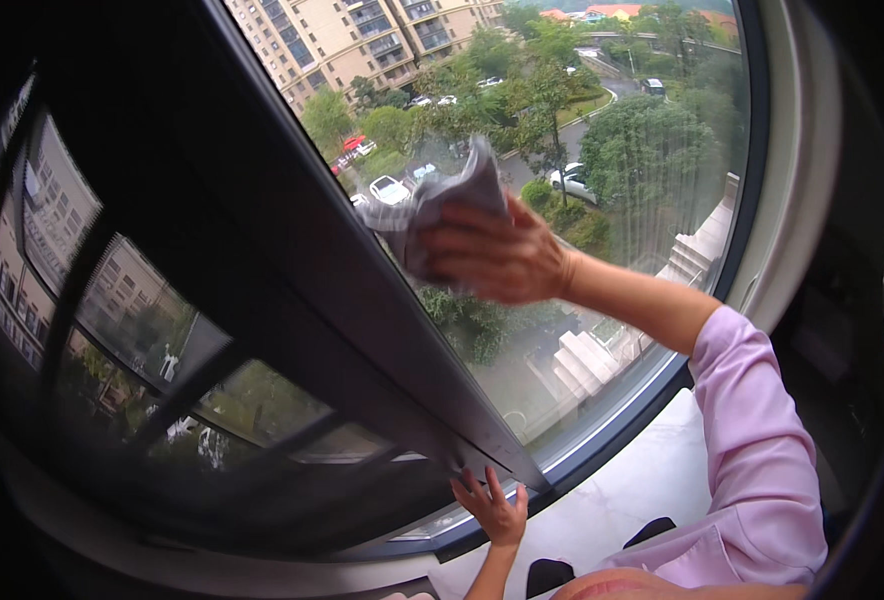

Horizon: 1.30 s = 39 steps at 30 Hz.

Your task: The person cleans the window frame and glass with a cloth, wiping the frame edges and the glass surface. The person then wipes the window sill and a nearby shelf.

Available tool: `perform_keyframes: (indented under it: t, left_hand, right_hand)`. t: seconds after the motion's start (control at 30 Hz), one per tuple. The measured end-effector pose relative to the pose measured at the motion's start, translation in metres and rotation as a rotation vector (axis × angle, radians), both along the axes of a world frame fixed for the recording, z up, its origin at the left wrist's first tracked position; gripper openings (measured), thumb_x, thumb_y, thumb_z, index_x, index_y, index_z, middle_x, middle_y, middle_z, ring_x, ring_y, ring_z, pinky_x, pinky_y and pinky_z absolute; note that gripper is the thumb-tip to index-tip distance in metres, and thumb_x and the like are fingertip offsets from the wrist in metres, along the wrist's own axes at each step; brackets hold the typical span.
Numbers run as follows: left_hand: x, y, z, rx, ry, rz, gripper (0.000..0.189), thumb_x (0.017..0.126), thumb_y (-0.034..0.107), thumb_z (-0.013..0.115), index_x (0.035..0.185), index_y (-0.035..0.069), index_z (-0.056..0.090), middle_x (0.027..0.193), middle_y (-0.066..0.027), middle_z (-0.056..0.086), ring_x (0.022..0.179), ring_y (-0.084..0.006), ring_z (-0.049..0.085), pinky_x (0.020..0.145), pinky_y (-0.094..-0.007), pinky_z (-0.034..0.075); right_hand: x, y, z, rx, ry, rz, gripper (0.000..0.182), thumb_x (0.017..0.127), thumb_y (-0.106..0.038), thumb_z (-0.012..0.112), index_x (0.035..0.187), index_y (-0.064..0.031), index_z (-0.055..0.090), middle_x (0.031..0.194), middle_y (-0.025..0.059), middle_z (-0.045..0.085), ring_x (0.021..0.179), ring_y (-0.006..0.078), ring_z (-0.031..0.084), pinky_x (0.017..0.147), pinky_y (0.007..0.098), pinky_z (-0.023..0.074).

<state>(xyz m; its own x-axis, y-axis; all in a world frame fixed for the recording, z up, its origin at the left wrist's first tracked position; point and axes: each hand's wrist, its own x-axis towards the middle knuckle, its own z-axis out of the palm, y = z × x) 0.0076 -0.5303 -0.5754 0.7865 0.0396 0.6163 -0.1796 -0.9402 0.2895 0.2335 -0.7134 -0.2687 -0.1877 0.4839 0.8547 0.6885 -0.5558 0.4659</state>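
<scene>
A crumpled grey cloth (460,191) lies under my right hand (498,251), which presses it against the window pane (637,150) beside the dark upright frame (382,300). The fingers are blurred around the cloth. Low down, my left hand (496,506) has its fingers spread at the foot of the frame, and its fingertips seem to rest there. Nothing shows in that hand. Faint streaks mark the glass on the right.
A dark mesh screen panel (186,390) stands left of the frame. The pale window surround (802,165) curves along the right. Below is a white marble-like floor (644,480) with two dark shoe tips (550,576). Trees, parked cars and buildings lie outside, far below.
</scene>
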Motion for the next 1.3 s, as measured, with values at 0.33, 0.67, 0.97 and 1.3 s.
perform_keyframes:
  t: [0.33, 0.67, 0.97, 1.3]
  left_hand:
    - [-0.092, 0.081, 0.211, -0.097, -0.071, -0.126, 0.068, 0.078, 0.015, 0.063, 0.138, 0.003, 0.033, 0.146, -0.0289, 0.024, 0.134, -0.0505, 0.024, 0.108, -0.0568, 0.025]
    - [-0.033, 0.048, 0.359, -0.014, -0.450, -0.162, 0.061, 0.081, 0.013, 0.062, 0.135, 0.001, 0.036, 0.146, -0.0281, 0.024, 0.137, -0.0464, 0.022, 0.110, -0.0550, 0.020]
    - [0.048, -0.025, 0.458, 0.066, -0.553, 0.215, 0.094, 0.073, 0.043, 0.075, 0.144, 0.005, 0.025, 0.151, -0.0262, 0.012, 0.140, -0.0456, 0.010, 0.110, -0.0559, 0.014]
    - [0.105, -0.044, 0.473, 0.043, -0.663, 0.512, 0.100, 0.066, 0.032, 0.076, 0.145, 0.004, 0.020, 0.149, -0.0319, 0.009, 0.135, -0.0520, 0.013, 0.106, -0.0611, 0.019]
  right_hand:
    - [0.025, -0.048, 0.236, 0.742, -0.008, -0.215, 0.045, 0.078, -0.015, 0.056, 0.122, -0.0134, 0.057, 0.119, 0.0110, 0.061, 0.112, 0.0292, 0.057, 0.093, 0.0421, 0.0463]
    - [-0.029, -0.005, 0.074, -0.294, 0.109, -0.154, 0.037, 0.077, -0.017, 0.053, 0.113, -0.0137, 0.059, 0.136, 0.0065, 0.048, 0.133, 0.0213, 0.039, 0.109, 0.0455, 0.0278]
    - [0.000, -0.006, 0.293, -0.129, -0.164, 0.084, 0.045, 0.067, -0.024, 0.069, 0.111, -0.0198, 0.061, 0.131, 0.0029, 0.051, 0.127, 0.0212, 0.043, 0.110, 0.0519, 0.0243]
    - [0.021, 0.049, 0.506, 0.231, -0.334, 0.146, 0.049, 0.079, -0.037, 0.063, 0.119, -0.0102, 0.056, 0.124, 0.0071, 0.058, 0.123, 0.0215, 0.048, 0.104, 0.0410, 0.0329]
